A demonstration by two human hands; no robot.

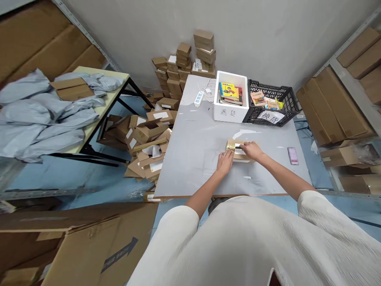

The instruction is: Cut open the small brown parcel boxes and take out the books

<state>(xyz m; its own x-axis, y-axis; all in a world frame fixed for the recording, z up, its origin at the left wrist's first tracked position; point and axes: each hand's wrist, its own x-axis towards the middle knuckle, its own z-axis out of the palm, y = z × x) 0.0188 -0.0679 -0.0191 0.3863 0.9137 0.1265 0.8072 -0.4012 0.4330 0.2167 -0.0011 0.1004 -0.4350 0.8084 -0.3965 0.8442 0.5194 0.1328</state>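
A small brown cardboard box lies on the grey table in front of me. It has shiny clear tape across its left end and a white label on top. My left hand grips the box at its left front corner, fingers bent over the edge. My right hand is closed around a small dark tool, perhaps a box cutter, whose tip points left over the label. Most of the tool is hidden in the fingers.
Behind the box stand a white foam box and a black plastic crate, both with books inside. A phone-like pink object lies at the table's right. Opened cartons pile up left of the table; grey parcels cover a side table.
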